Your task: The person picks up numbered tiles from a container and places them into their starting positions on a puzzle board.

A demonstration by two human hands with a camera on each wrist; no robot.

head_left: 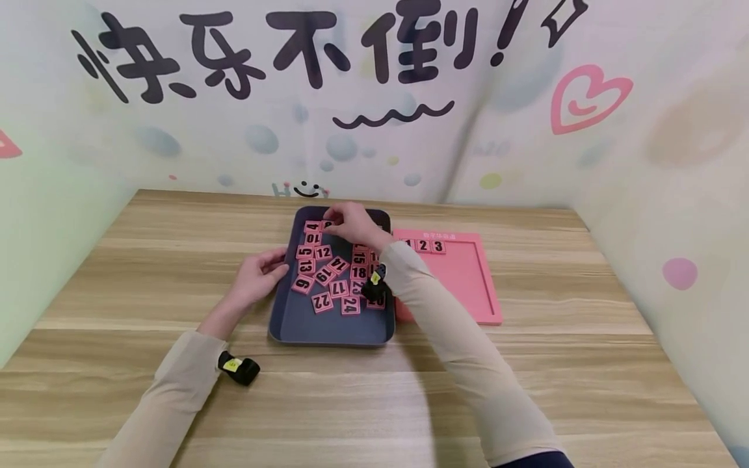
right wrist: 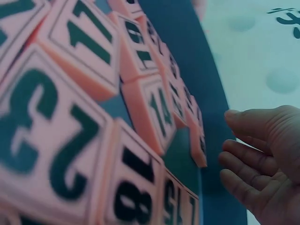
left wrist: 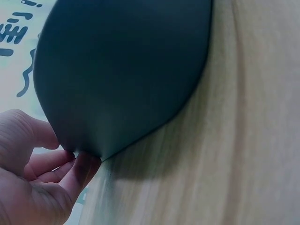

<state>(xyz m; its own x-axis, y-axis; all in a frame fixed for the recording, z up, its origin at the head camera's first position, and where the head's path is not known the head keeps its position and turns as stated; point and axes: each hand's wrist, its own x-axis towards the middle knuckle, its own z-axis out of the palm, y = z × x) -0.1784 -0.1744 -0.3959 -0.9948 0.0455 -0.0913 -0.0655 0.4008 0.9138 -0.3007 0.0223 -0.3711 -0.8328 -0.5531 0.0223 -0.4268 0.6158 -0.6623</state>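
Observation:
My left hand (head_left: 259,276) grips the left edge of a dark tray (head_left: 328,331); the left wrist view shows thumb and fingers pinching the rim of the tray (left wrist: 126,70). My right hand (head_left: 353,223) is over the tray's far end, beside a partly covered pink number tile (head_left: 327,225). The right wrist view shows that right hand (right wrist: 262,164) with thumb and fingers apart and nothing between them. Several pink number tiles lie loose in the tray, such as the 22 tile (head_left: 322,302) and the 17 tile (right wrist: 82,40). My right forearm hides some of them.
Right of the tray lies a pink puzzle board (head_left: 453,279) with tiles 1, 2 (head_left: 422,246) and 3 (head_left: 438,246) along its top edge. Both sit on a wooden table (head_left: 328,403) backed by a printed wall sheet (head_left: 246,117).

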